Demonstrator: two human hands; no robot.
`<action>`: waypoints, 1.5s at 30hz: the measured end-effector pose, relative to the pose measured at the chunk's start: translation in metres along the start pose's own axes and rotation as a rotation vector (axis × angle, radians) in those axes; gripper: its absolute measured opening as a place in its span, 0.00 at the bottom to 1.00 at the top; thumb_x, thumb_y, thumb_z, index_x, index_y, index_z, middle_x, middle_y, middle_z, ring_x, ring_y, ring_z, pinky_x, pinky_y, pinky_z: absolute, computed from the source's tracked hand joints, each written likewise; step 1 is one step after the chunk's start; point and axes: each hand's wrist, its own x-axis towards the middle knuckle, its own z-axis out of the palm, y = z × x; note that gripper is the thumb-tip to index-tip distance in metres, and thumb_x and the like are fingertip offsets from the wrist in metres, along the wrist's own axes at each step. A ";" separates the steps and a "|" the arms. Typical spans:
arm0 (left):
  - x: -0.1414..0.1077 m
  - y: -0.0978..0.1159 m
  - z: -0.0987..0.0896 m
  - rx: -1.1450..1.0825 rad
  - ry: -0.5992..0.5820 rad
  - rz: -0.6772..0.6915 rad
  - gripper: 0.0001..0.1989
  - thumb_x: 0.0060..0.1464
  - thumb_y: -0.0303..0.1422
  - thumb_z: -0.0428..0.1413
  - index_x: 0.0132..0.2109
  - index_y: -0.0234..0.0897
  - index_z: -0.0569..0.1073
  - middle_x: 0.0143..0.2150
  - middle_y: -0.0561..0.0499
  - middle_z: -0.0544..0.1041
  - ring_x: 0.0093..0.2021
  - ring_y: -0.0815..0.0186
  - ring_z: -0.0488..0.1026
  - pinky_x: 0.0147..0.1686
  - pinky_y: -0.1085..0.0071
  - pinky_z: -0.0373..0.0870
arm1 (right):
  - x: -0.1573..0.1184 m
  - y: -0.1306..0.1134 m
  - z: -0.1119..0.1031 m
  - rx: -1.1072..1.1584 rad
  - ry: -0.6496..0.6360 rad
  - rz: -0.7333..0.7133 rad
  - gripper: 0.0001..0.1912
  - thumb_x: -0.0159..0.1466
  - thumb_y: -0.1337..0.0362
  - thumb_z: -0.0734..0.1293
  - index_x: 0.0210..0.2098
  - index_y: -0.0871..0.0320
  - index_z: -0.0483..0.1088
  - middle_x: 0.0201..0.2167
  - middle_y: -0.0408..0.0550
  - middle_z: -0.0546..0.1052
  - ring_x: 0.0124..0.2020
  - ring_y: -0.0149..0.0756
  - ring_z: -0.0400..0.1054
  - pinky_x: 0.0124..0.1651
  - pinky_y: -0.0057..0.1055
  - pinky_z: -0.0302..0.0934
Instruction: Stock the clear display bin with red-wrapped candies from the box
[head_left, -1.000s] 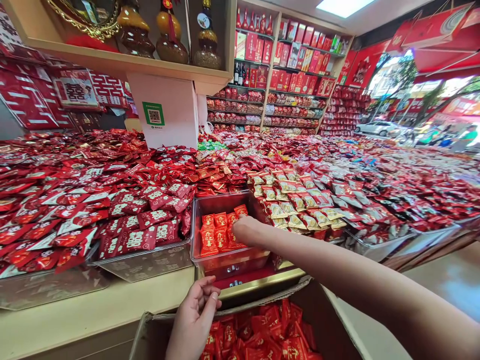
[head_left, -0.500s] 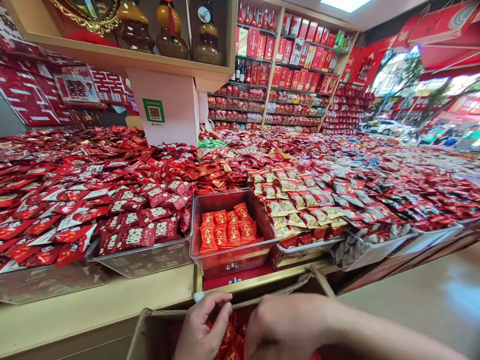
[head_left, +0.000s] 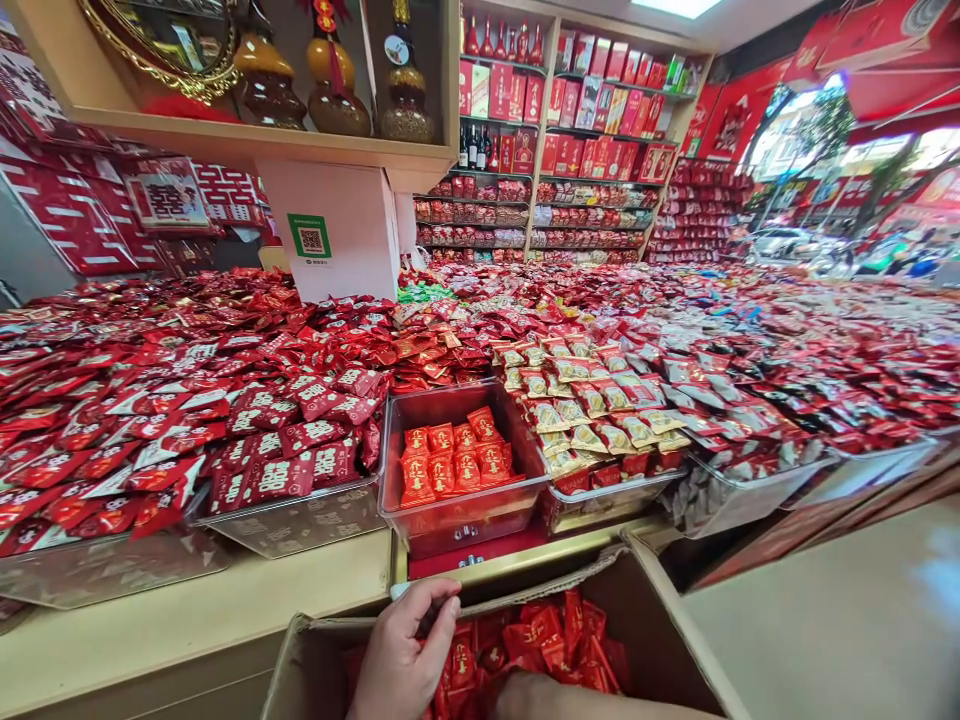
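An open cardboard box (head_left: 694, 640) holds loose small red wrapped packets (head_left: 551, 635) with gold characters. Over its left part is my left hand (head_left: 405, 655), thumb and forefinger curled towards each other. A bit of red shows between them, but I cannot make out what they hold. Down among the packets reaches my right hand (head_left: 529, 693), its fingers hidden. Beyond the box, a clear plastic bin (head_left: 465, 520) contains matching red packets (head_left: 454, 455) standing in neat rows.
Maroon packets (head_left: 281, 470) fill a bin left of the clear one; cream-and-gold packets (head_left: 592, 405) fill the one on its right. A pale counter ledge (head_left: 300, 590) runs along the front. A white pillar (head_left: 341, 235) with a QR code rises behind, below an overhanging shelf (head_left: 300, 140).
My right hand has gone lower into the cardboard box, uncovering red packets on the right. My left hand stays almost in place. The view has shifted slightly.
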 end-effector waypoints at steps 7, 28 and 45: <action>0.001 0.019 -0.007 -0.441 -0.016 -0.236 0.12 0.44 0.40 0.56 0.35 0.38 0.73 0.31 0.49 0.77 0.32 0.62 0.73 0.35 0.70 0.69 | -0.063 -0.077 -0.083 -0.279 0.011 -0.044 0.09 0.44 0.61 0.66 0.26 0.55 0.71 0.21 0.44 0.71 0.24 0.37 0.65 0.25 0.30 0.58; -0.008 0.035 0.019 -0.749 -0.285 -0.451 0.17 0.46 0.35 0.57 0.44 0.37 0.67 0.42 0.44 0.74 0.30 0.63 0.74 0.26 0.70 0.69 | -0.067 -0.096 -0.089 0.779 0.371 -0.129 0.15 0.51 0.55 0.66 0.30 0.63 0.66 0.23 0.42 0.68 0.21 0.24 0.60 0.24 0.22 0.57; 0.010 0.037 -0.015 -0.943 -0.034 -0.532 0.21 0.48 0.29 0.55 0.49 0.41 0.58 0.48 0.44 0.71 0.43 0.60 0.71 0.41 0.65 0.67 | -0.076 -0.058 -0.085 -0.158 0.032 0.229 0.13 0.40 0.64 0.70 0.26 0.58 0.67 0.19 0.39 0.65 0.21 0.28 0.57 0.23 0.25 0.50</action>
